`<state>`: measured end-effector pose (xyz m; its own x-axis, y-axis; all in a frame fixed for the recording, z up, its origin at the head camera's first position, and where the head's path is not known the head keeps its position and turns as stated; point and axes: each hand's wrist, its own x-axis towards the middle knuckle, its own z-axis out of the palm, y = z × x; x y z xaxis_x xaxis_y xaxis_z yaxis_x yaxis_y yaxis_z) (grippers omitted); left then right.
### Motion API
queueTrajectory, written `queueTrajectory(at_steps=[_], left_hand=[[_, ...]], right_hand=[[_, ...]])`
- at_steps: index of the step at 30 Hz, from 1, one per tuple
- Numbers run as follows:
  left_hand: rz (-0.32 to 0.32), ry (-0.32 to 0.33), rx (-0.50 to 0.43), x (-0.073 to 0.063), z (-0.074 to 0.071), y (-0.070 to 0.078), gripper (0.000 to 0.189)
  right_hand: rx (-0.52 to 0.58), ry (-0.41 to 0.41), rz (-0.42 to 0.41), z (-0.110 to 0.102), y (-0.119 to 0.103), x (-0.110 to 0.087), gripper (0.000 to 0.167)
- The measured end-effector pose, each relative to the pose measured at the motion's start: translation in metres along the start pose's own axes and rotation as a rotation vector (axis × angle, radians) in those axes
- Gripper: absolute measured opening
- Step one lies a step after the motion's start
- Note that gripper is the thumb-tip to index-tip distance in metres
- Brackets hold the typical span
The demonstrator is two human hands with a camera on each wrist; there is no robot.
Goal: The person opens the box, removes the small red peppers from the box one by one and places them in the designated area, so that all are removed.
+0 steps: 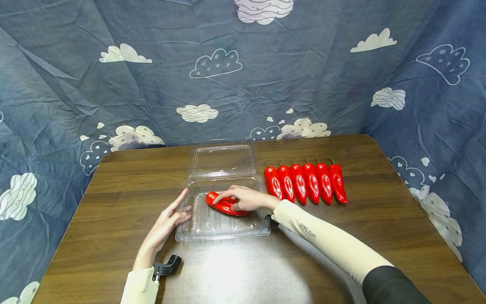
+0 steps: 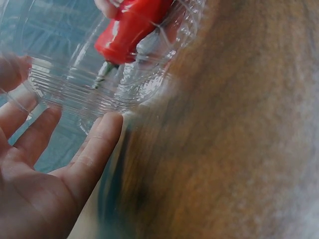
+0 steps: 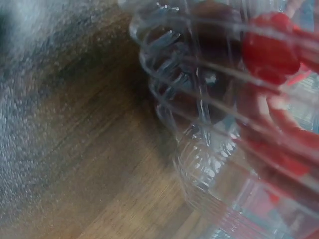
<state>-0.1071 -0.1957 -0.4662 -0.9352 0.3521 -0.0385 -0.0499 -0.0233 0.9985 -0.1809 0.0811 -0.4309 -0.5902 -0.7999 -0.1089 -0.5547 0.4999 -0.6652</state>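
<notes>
A clear plastic clamshell container (image 1: 224, 235) lies on the table, its lid (image 1: 224, 161) folded back toward the wall. Inside the base a glossy red chili pepper (image 1: 224, 206) lies sideways, with its green stem (image 2: 103, 73) toward the left wall. My right hand (image 1: 243, 198) reaches over the container's right side and grips this pepper from above. Beside the left wall is my left hand (image 1: 167, 221), its fingers extended and fingertips (image 2: 112, 122) touching the ridged plastic. In the right wrist view, red surfaces (image 3: 271, 47) show blurred through the plastic wall.
Several red chili peppers (image 1: 312, 185) stand in a row to the right of the container, stems toward the back. The brown wooden table (image 1: 125, 202) meets a blue cloud-patterned cloth (image 1: 159, 93) at the back and sides.
</notes>
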Motion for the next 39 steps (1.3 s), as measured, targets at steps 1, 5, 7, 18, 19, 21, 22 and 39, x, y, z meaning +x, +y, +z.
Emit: queueTrajectory(at_steps=[1,5,7,18,19,21,22,39], left_hand=[[-0.002,0.001,0.002,0.000,0.000,0.000,0.065],[-0.007,0.003,0.008,0.000,0.000,0.000,0.065],[-0.008,0.004,0.010,0.000,0.000,0.001,0.065],[-0.005,0.002,0.012,0.000,0.000,0.001,0.066],[-0.004,0.001,0.012,0.000,0.000,0.001,0.066],[-0.003,-0.001,0.010,0.000,0.000,0.001,0.066],[-0.002,-0.001,0.010,0.000,0.000,0.001,0.066],[0.010,-0.016,0.026,0.000,-0.001,-0.001,0.066]], right_hand=[[0.006,0.002,0.007,0.000,0.000,0.000,0.053],[0.048,0.019,0.045,-0.001,0.000,-0.001,0.052],[0.060,0.032,0.054,-0.001,0.001,-0.001,0.052],[0.171,0.088,0.007,-0.010,-0.002,-0.007,0.052],[0.188,0.090,0.004,-0.011,-0.002,-0.008,0.052],[0.214,0.098,0.001,-0.013,-0.002,-0.010,0.053],[0.225,0.101,0.003,-0.014,-0.002,-0.011,0.053],[0.382,0.172,0.033,-0.030,0.005,-0.031,0.053]])
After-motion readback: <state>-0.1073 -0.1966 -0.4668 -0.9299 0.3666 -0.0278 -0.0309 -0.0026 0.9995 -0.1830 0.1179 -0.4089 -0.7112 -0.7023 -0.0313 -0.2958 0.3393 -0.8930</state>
